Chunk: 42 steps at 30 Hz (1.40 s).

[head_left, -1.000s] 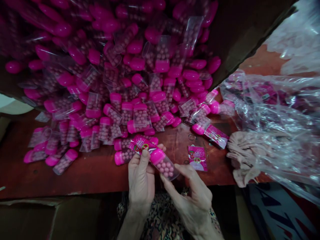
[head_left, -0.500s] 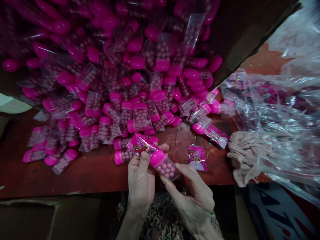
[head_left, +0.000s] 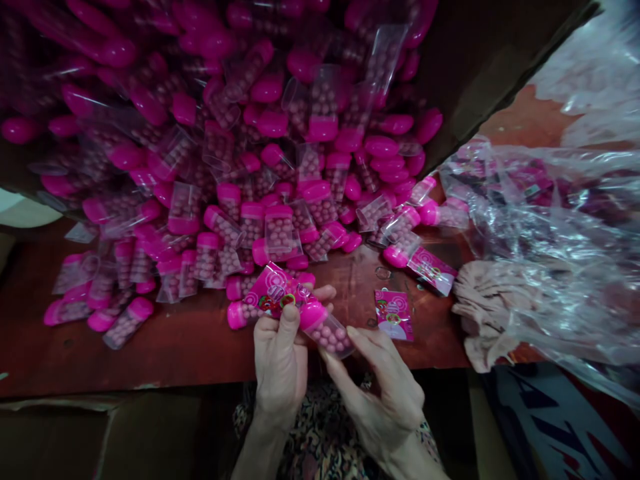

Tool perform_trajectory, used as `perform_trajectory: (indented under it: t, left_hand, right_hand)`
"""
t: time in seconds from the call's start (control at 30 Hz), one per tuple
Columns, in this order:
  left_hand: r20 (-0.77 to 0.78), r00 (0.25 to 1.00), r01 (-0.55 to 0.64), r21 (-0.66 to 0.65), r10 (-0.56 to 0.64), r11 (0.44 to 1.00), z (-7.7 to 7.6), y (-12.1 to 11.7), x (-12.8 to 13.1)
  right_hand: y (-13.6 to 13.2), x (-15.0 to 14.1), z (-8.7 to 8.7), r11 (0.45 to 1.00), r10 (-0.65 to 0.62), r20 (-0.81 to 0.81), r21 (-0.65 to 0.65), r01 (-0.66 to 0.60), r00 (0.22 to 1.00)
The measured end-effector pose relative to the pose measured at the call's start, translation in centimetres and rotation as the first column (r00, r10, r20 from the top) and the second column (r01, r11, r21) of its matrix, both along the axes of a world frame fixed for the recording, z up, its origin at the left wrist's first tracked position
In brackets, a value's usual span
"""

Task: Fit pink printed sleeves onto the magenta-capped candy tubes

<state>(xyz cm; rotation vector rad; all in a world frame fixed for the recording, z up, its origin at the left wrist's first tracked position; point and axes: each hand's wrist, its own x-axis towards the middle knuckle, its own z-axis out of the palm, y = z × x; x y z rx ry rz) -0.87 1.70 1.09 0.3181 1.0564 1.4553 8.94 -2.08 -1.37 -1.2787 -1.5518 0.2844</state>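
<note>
My left hand [head_left: 283, 357] pinches a pink printed sleeve label [head_left: 270, 291] between thumb and fingers. Beside it, the pink cap of a clear candy bottle [head_left: 329, 330] filled with pink balls meets the label's open end; whether the cap is inside the sleeve I cannot tell. My right hand [head_left: 375, 380] grips the bottle's clear bottom end with thumb and forefinger. Another flat pink label [head_left: 394, 315] lies on the table to the right. Further back, a bottle's label [head_left: 431, 270] sits against a capped bottle [head_left: 400, 253].
A large heap of capped candy bottles [head_left: 277, 230] spills from a dark box [head_left: 480, 80] onto the red-brown table [head_left: 190, 353]. At right lie a clear plastic bag [head_left: 560, 233] with pink labels inside and a crumpled beige cloth [head_left: 483, 313]. A cardboard box [head_left: 55, 433] stands below left.
The label in my left hand has turned and shows more of its printed face. The bottle has tilted slightly. Both hands stay in nearly the same place.
</note>
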Motion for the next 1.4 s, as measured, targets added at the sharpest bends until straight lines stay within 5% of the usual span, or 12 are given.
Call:
perform_trajectory:
  t: [0.3,0.5,0.7,0.93,1.07,1.2,1.4]
  left_hand:
    - [0.168,0.969,0.187,-0.025,-0.181,0.982,-0.5,0.0,-0.8]
    - [0.11,0.986,0.13,-0.051,-0.124,0.99,0.0,0.3,-0.3]
    - [0.062,0.991,0.123,-0.095,-0.117,0.988,-0.3,0.4,-0.7]
    - [0.033,0.999,0.019,-0.033,-0.018,0.999,-0.4,0.5,-1.3]
    - [0.065,0.995,-0.078,-0.038,0.08,0.996,-0.2,0.6,-2.1]
    - [0.163,0.984,-0.063,-0.093,0.078,0.994,0.0,0.4,-2.4]
    - [0.222,0.974,-0.017,-0.15,0.051,0.989,0.4,0.2,-1.8]
  right_hand:
    - [0.1,0.2,-0.5,0.991,0.06,-0.197,-0.103,-0.081,0.979]
    - [0.6,0.3,-0.2,0.999,0.014,-0.07,-0.031,-0.016,0.997]
    - [0.7,0.4,0.0,0.989,0.017,-0.111,-0.143,-0.032,0.994]
    - [0.3,0.9,-0.6,0.993,-0.018,-0.112,-0.116,0.005,0.994]
    - [1.2,2.3,-1.3,0.991,-0.112,0.135,-0.061,0.121,0.985]
    - [2.4,3.8,-2.2,0.974,-0.121,0.424,-0.121,0.189,0.897]
    - [2.6,3.4,-0.3,0.979,-0.138,0.369,-0.088,0.182,0.919]
